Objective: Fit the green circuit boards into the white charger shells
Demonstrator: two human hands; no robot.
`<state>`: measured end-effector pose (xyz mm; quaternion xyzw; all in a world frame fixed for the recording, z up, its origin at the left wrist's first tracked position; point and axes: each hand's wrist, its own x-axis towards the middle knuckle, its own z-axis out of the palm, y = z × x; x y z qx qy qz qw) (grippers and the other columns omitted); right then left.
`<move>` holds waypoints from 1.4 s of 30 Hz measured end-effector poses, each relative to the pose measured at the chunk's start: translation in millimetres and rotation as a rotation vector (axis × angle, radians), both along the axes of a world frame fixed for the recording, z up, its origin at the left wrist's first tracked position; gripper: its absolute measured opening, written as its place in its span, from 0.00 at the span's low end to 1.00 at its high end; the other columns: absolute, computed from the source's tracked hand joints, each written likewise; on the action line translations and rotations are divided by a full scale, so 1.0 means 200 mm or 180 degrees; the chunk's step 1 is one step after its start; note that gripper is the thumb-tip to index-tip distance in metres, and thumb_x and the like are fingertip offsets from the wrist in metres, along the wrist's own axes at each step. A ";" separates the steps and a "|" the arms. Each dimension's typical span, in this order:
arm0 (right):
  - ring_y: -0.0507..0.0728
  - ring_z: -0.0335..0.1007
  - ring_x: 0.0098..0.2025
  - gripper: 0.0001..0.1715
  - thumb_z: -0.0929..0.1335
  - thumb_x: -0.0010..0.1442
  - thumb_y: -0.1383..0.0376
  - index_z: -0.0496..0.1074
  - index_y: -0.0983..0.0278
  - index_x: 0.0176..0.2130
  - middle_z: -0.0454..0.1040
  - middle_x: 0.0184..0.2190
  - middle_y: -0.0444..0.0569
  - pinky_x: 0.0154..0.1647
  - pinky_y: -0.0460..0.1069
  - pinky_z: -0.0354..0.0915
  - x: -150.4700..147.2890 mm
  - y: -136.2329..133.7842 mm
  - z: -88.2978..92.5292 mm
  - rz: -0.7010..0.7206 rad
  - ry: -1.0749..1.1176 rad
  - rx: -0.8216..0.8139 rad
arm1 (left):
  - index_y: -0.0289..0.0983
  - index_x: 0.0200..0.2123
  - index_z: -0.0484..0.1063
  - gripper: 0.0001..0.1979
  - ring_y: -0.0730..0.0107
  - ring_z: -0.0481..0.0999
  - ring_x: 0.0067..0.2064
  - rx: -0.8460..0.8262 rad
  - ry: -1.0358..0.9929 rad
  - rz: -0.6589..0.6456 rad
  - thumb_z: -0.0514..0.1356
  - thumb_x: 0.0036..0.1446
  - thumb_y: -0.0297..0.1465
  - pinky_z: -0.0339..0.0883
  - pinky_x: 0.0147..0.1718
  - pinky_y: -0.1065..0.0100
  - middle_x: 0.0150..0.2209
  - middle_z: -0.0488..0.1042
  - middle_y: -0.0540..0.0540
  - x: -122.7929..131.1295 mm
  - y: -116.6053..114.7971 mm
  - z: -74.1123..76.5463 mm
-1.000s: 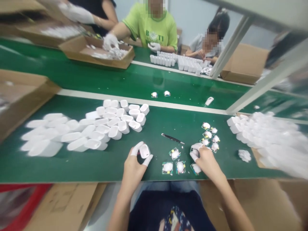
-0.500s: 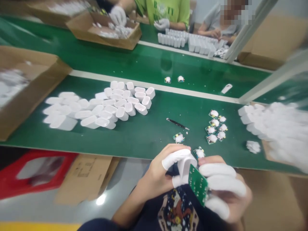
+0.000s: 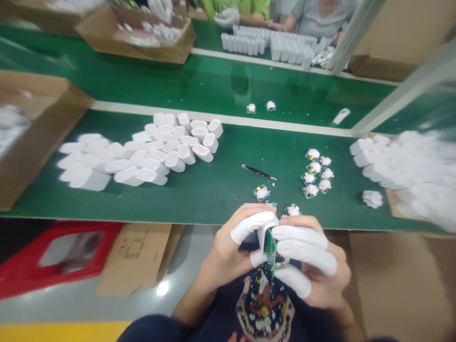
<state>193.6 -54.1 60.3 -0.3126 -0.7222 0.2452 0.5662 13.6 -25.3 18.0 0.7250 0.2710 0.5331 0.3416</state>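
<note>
Head view: left hand and right hand raised off green tabletop, over chest. Grip closed narrow, white finger cots on fingers. Green circuit board edge-on inside grip, against white plastic casing; fit hidden by fingers. Loose boards just ahead of grip, tweezers beyond, casing pile ahead-left. Risk: board pinched by edges only; slip or skewed angle could drop it or chip components.
</note>
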 end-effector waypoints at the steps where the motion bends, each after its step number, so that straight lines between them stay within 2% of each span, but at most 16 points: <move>1: 0.64 0.81 0.53 0.24 0.76 0.62 0.74 0.79 0.62 0.57 0.86 0.42 0.55 0.52 0.58 0.81 -0.01 0.00 0.00 -0.0019 0.0008 -0.0020 | 0.40 0.62 0.72 0.26 0.55 0.82 0.56 -0.0025 0.0021 0.0027 0.70 0.63 0.32 0.78 0.55 0.56 0.53 0.81 0.37 0.00 0.00 0.00; 6: 0.67 0.81 0.54 0.30 0.77 0.61 0.73 0.78 0.57 0.60 0.86 0.45 0.54 0.48 0.61 0.80 -0.04 0.01 -0.03 -0.0164 0.0066 -0.0130 | 0.42 0.62 0.73 0.27 0.57 0.82 0.56 -0.0177 0.0007 0.0122 0.72 0.61 0.28 0.78 0.56 0.59 0.55 0.80 0.39 0.00 -0.02 -0.01; 14: 0.66 0.76 0.60 0.29 0.77 0.61 0.73 0.79 0.53 0.58 0.85 0.49 0.52 0.55 0.62 0.76 -0.06 -0.01 -0.06 -0.0207 0.0168 -0.0506 | 0.43 0.59 0.76 0.27 0.60 0.83 0.56 -0.0570 -0.0192 0.0002 0.75 0.57 0.30 0.77 0.57 0.65 0.55 0.81 0.42 0.00 -0.01 -0.04; 17: 0.64 0.76 0.59 0.28 0.77 0.61 0.73 0.79 0.51 0.56 0.84 0.48 0.51 0.56 0.60 0.75 -0.07 -0.01 -0.06 -0.0252 0.0230 -0.0620 | 0.44 0.58 0.77 0.27 0.61 0.84 0.54 -0.0793 -0.0364 -0.0029 0.75 0.55 0.28 0.80 0.52 0.68 0.55 0.82 0.43 0.01 -0.01 -0.07; 20: 0.64 0.74 0.61 0.24 0.77 0.62 0.70 0.79 0.50 0.55 0.82 0.51 0.50 0.58 0.60 0.74 -0.08 -0.03 -0.07 -0.0193 0.0440 -0.1020 | 0.44 0.59 0.76 0.29 0.59 0.84 0.54 -0.0957 -0.0466 -0.0084 0.75 0.55 0.27 0.83 0.46 0.69 0.56 0.81 0.42 0.02 -0.02 -0.11; 22: 0.65 0.72 0.65 0.25 0.77 0.62 0.65 0.76 0.49 0.57 0.78 0.57 0.51 0.64 0.62 0.72 -0.08 -0.05 -0.08 -0.0185 0.0627 -0.1379 | 0.44 0.59 0.76 0.28 0.58 0.84 0.55 -0.0917 -0.0408 -0.0045 0.74 0.56 0.26 0.84 0.46 0.67 0.57 0.80 0.41 0.02 -0.01 -0.12; 25: 0.65 0.69 0.68 0.32 0.78 0.61 0.61 0.71 0.51 0.61 0.72 0.65 0.54 0.69 0.63 0.69 -0.06 -0.07 -0.08 -0.0257 0.0628 -0.1953 | 0.43 0.59 0.77 0.26 0.56 0.84 0.56 -0.0561 -0.0128 0.0107 0.72 0.57 0.24 0.83 0.50 0.64 0.56 0.81 0.39 0.02 -0.01 -0.11; 29: 0.64 0.76 0.63 0.33 0.78 0.61 0.59 0.69 0.55 0.62 0.72 0.65 0.57 0.60 0.56 0.77 -0.04 -0.07 -0.06 0.0044 0.0615 -0.2545 | 0.42 0.60 0.76 0.25 0.57 0.86 0.54 0.0004 0.0272 0.0162 0.68 0.60 0.21 0.81 0.54 0.64 0.53 0.84 0.39 0.01 -0.02 -0.08; 32: 0.63 0.80 0.57 0.33 0.78 0.60 0.59 0.71 0.57 0.61 0.76 0.62 0.57 0.55 0.53 0.79 -0.02 -0.08 -0.07 0.0077 0.0716 -0.2562 | 0.41 0.61 0.74 0.25 0.59 0.86 0.53 0.0122 0.0290 0.0175 0.67 0.62 0.22 0.81 0.52 0.66 0.53 0.84 0.38 0.02 -0.04 -0.07; 38: 0.61 0.83 0.51 0.31 0.79 0.59 0.65 0.74 0.57 0.60 0.80 0.56 0.54 0.51 0.51 0.81 -0.03 -0.09 -0.09 -0.0047 0.0594 -0.2220 | 0.41 0.64 0.72 0.25 0.59 0.87 0.52 0.0279 0.0345 0.0195 0.68 0.65 0.28 0.83 0.48 0.67 0.53 0.84 0.38 0.04 -0.06 -0.06; 42: 0.60 0.84 0.47 0.29 0.78 0.60 0.64 0.76 0.57 0.59 0.80 0.56 0.55 0.48 0.50 0.82 -0.06 -0.07 -0.10 -0.0353 0.0500 -0.2073 | 0.41 0.63 0.74 0.25 0.59 0.86 0.53 0.0163 0.0327 0.0277 0.69 0.64 0.26 0.82 0.53 0.66 0.53 0.84 0.39 0.04 -0.06 -0.07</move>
